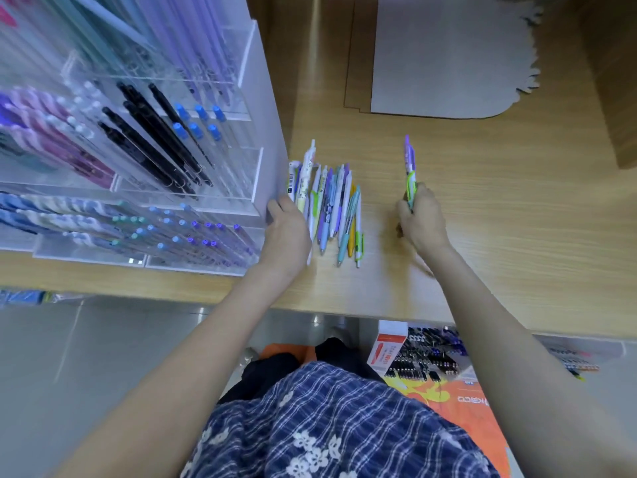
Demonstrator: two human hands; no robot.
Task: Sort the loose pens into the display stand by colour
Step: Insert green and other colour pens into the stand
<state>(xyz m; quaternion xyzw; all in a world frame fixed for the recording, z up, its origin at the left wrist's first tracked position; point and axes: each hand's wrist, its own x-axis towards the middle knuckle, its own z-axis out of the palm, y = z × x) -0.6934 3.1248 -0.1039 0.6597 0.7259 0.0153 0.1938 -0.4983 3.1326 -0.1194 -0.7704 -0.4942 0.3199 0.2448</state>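
Plastic loose pens (331,208) lie bunched on the wooden counter (482,215), just beside the acrylic display stand (193,174). Left hand (287,232) rests on the bunch's near edge, fingers curled; actual grip cannot be confirmed. Right hand (422,219) pinches a purple pen (410,167) upright. Judged light, stiff, smooth-barrelled; hold mid-barrel. Stand compartments are blurred, left side cut off.

The display stand (138,150) sits at the tabletop's (482,219) left; loose pens (331,208) lie just right of it, a mat (448,56) farther back.
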